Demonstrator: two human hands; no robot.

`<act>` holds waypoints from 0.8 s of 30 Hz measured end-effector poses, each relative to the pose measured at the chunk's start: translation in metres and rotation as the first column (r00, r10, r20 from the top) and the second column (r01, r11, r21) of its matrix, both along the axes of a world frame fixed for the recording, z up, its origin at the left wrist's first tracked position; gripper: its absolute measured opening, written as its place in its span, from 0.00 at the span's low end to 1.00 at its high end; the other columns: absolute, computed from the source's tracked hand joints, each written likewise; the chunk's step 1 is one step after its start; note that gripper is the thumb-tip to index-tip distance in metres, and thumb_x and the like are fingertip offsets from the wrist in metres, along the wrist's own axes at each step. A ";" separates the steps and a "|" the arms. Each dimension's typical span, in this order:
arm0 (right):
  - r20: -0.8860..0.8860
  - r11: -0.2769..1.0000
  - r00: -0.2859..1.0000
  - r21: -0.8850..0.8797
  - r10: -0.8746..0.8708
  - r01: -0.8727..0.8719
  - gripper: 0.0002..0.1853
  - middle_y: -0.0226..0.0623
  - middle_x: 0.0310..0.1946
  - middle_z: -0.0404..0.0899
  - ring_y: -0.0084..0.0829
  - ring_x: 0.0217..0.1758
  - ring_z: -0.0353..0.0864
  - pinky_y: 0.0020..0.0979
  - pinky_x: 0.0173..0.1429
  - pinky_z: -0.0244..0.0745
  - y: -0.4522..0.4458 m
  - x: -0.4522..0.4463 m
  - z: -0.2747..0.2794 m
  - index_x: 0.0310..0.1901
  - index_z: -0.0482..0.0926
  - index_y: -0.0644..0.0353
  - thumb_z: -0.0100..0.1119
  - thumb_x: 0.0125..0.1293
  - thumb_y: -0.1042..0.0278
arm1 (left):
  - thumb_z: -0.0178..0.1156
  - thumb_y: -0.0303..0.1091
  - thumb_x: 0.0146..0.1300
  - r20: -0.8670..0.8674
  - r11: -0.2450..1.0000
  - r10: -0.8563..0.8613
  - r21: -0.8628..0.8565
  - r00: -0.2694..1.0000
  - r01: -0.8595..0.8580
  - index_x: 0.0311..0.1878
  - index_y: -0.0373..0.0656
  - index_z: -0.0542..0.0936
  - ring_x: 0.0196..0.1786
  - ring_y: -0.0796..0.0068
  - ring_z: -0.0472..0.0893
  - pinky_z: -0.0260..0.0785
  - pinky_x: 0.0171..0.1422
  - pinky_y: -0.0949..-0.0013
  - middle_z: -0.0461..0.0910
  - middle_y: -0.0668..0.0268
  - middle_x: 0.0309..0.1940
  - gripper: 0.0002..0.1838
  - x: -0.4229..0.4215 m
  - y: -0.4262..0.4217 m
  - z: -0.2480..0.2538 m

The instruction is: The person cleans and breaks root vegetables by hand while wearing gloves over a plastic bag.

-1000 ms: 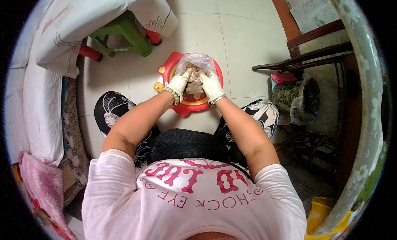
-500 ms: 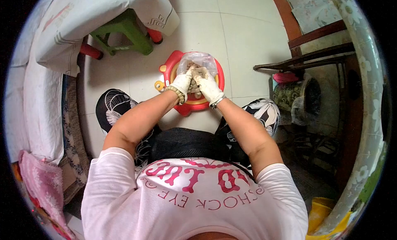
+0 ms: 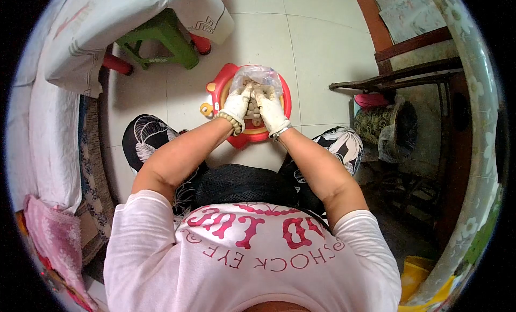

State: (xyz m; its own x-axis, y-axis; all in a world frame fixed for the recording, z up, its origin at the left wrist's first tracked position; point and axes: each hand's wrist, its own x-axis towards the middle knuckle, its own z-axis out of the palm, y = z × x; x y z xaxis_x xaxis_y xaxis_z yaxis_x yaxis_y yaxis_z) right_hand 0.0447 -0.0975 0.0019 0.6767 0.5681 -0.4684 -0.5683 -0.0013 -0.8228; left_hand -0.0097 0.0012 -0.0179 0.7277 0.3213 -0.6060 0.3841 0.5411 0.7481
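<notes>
Beyond the red-and-yellow plastic tray (image 3: pixel 287 91), pale floor tiles (image 3: pixel 322 48) lie open; on its near side, knees in patterned trousers (image 3: pixel 144 141) flank it left and right, each well apart from its rim. A yellow, duck-like knob (image 3: pixel 206 109) juts from the tray's left edge.

Over the middle of the tray sits a clear plastic bag (image 3: pixel 257 73), its mouth toward the person, with tan, nut-like pieces (image 3: pixel 252 109) in and before it. The gloved left hand (image 3: pixel 235 103) and right hand (image 3: pixel 272 112) meet above these pieces, fingers bent inward and close together; whether they pinch any piece cannot be told.

Left of and beyond the tray, a green stool (image 3: pixel 185 53) stands partly under a white tablecloth (image 3: pixel 129 27). To its right, a dark rack (image 3: pixel 400 81) reaches inward above a patterned cylindrical container (image 3: pixel 371 123).
</notes>
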 end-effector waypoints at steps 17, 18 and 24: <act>0.126 0.997 0.991 -0.071 0.035 -0.026 0.11 0.29 0.28 0.72 0.20 0.22 0.74 0.22 0.18 0.67 -0.010 -0.002 -0.004 0.50 0.64 0.54 0.44 0.70 0.62 | 0.44 0.50 0.68 0.003 0.732 -0.247 0.656 0.969 0.185 0.60 0.33 0.63 0.61 0.50 0.68 0.58 0.65 0.62 0.70 0.43 0.55 0.29 -0.005 -0.004 -0.035; 0.155 0.998 0.987 -0.050 0.031 -0.023 0.12 0.29 0.28 0.72 0.21 0.23 0.75 0.22 0.18 0.67 -0.010 -0.004 -0.002 0.51 0.63 0.53 0.43 0.70 0.62 | 0.44 0.50 0.68 0.004 0.735 -0.245 0.653 0.969 0.183 0.60 0.33 0.63 0.61 0.50 0.68 0.58 0.65 0.62 0.70 0.43 0.55 0.29 -0.006 -0.006 -0.030; -0.038 0.999 0.999 0.048 -0.019 0.020 0.12 0.29 0.27 0.72 0.22 0.21 0.73 0.22 0.18 0.68 -0.006 -0.002 0.012 0.51 0.62 0.53 0.43 0.70 0.61 | 0.44 0.42 0.69 0.064 0.878 -0.161 0.464 0.985 0.114 0.57 0.36 0.65 0.50 0.58 0.77 0.70 0.53 0.63 0.75 0.49 0.47 0.21 -0.003 -0.004 -0.018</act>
